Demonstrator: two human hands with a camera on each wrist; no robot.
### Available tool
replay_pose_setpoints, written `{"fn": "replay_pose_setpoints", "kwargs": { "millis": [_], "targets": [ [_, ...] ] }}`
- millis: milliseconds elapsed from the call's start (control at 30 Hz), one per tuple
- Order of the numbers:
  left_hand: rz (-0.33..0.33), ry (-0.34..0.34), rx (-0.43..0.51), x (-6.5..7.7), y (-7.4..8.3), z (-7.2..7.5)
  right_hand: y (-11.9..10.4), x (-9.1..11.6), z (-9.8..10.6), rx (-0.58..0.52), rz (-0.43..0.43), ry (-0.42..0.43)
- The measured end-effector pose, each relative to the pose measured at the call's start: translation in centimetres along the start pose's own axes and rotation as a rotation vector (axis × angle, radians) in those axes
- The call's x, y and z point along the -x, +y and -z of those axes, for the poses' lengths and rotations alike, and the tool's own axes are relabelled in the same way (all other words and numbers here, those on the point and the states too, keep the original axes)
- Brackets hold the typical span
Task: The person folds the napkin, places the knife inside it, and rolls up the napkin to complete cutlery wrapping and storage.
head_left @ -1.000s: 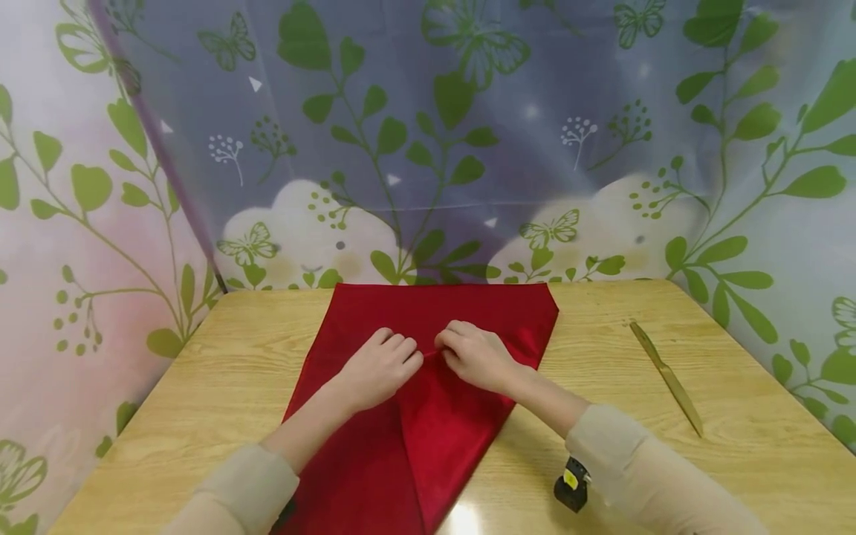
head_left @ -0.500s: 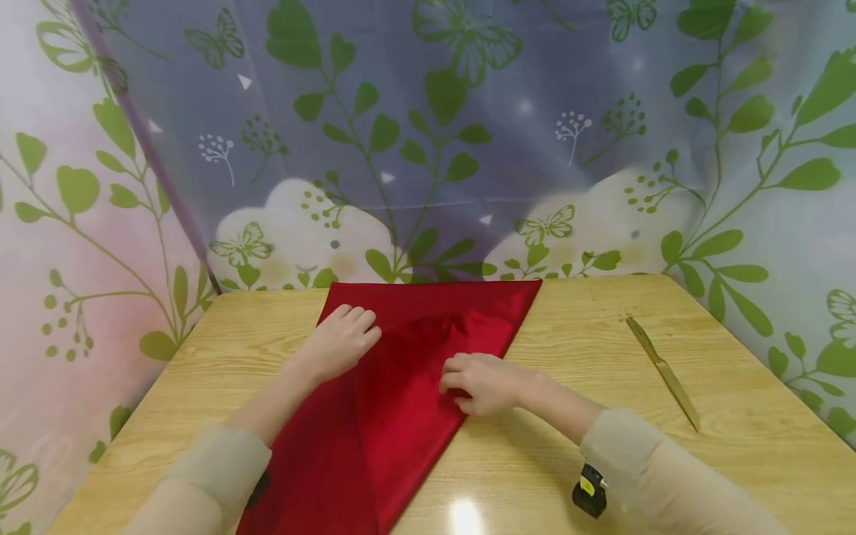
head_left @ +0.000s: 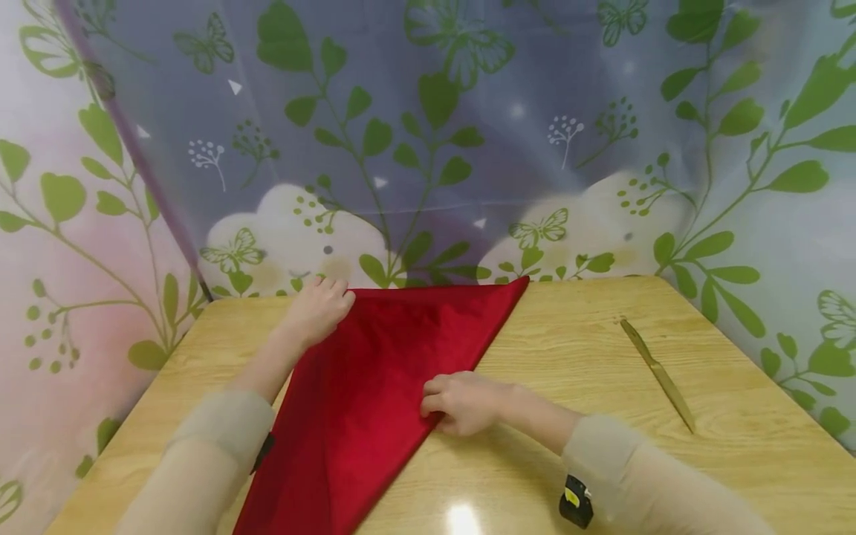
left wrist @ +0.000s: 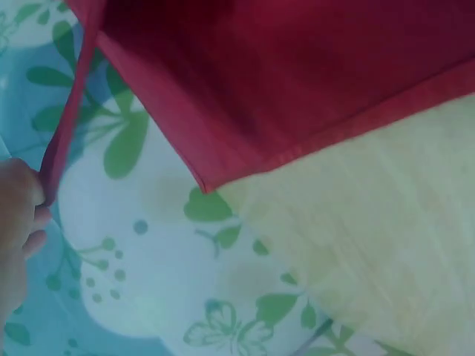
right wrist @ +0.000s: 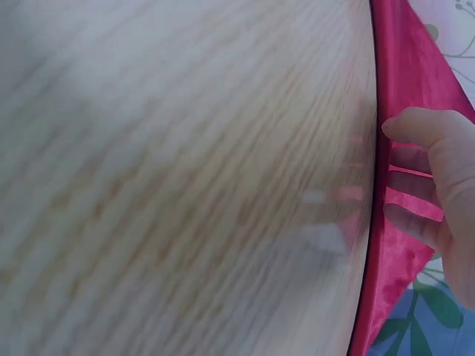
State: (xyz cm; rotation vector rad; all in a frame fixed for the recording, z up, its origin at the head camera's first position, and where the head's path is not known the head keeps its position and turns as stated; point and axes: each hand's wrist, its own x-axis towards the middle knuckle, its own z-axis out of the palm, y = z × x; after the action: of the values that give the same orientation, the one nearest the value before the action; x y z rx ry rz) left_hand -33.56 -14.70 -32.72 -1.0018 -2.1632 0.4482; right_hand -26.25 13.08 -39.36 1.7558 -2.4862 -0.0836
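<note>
A folded red satin napkin lies slantwise on the table, a long folded edge running down its right side. At its far left corner my left hand pinches the napkin's edge. In the left wrist view, that hand holds a narrow lifted strip of the red cloth. My right hand rests at the folded right edge, fingers bent loosely. Seen from the right wrist, the fingertips of the right hand touch the red fold, and no cloth is gathered between them.
A gold table knife lies to the right on the wooden table. Printed fabric with leaves and butterflies hangs behind and beside the table. A black device sits under the right cuff.
My left hand has moved left and away to the far corner, drawing the cloth's flap over. The right hand has come down and nearer, along the right fold. The napkin's outline is narrower.
</note>
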Motion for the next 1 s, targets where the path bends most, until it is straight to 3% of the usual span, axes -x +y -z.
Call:
{"fn": "replay_pose_setpoints", "kwargs": {
  "millis": [233,367,733,1000],
  "targets": [
    [0.095,-0.141,-0.020,-1.2,-2.0,-0.2,-0.7,-1.2,-0.2,0.005,0.028,0.004],
    [0.159,-0.177,-0.018,-2.0,-2.9,-0.3,-1.0,-2.0,-0.5,0.013,0.052,0.001],
    [0.291,-0.172,-0.035,-3.3,-4.3,-1.3,-2.0,-4.4,-0.9,0.035,0.058,-0.009],
    [0.395,-0.098,-0.044,-4.9,-5.1,-1.1,-2.6,-5.5,-0.7,0.030,0.123,0.027]
  ]
}}
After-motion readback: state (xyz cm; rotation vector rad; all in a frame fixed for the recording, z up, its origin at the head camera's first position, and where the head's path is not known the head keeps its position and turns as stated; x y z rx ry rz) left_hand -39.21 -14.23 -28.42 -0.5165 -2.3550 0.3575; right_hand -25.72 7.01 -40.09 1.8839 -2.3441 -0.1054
